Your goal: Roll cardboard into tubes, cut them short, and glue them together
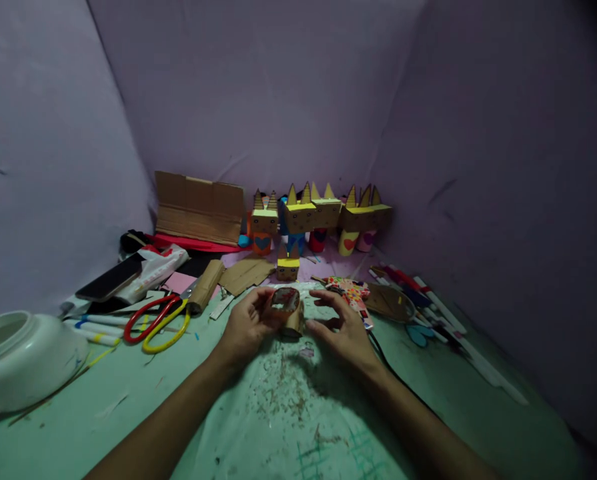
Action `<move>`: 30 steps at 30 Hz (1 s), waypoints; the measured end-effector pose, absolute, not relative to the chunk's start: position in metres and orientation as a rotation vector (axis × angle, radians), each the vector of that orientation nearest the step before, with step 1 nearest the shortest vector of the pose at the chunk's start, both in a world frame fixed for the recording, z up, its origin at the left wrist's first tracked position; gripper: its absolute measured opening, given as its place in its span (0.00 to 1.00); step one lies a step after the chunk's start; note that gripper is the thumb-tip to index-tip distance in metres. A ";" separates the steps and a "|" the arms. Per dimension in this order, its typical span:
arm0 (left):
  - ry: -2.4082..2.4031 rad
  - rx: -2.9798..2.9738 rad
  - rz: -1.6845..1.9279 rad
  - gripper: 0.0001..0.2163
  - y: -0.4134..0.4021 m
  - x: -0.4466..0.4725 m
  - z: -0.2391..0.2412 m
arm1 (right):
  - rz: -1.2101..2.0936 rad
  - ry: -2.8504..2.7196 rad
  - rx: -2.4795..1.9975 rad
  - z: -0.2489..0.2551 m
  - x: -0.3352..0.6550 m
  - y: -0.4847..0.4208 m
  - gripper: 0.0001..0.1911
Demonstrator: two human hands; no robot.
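My left hand (248, 321) grips a short brown cardboard tube (294, 323) by its left side, thumb and fingers curled against it. The tube's open end (285, 300) faces me, its rim dark and its inside hard to make out. To the right, my right hand (345, 330) is held with fingers apart, close to the tube and holding nothing. Just behind the tube stands a small cardboard animal head (288, 269) with pointed ears and a yellow top.
Farther back stand several cardboard animal figures (262, 227) on coloured tubes. Scissors (165, 323) with red and yellow handles, a phone (111, 277) and a white pot (33, 360) lie left. Markers (438, 307) and a patterned packet (351, 293) are right. A folded cardboard piece (201, 210) leans behind.
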State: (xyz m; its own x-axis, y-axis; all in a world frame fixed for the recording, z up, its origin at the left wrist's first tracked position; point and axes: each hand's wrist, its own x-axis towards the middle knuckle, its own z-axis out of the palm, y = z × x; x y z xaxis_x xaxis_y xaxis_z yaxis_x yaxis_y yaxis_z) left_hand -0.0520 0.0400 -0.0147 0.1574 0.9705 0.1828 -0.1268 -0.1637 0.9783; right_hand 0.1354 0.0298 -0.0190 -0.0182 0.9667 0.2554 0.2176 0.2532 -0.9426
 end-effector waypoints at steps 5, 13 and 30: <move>0.893 1.349 1.257 0.19 0.033 -0.045 -0.014 | 0.972 -1.534 -1.039 -0.019 0.129 0.022 0.27; 1.024 1.404 1.281 0.18 0.027 -0.040 -0.018 | 1.059 -1.530 -0.950 -0.021 0.120 0.023 0.24; 1.025 1.709 1.351 0.17 0.022 -0.043 -0.030 | 1.009 -1.616 -0.836 -0.029 0.121 0.020 0.25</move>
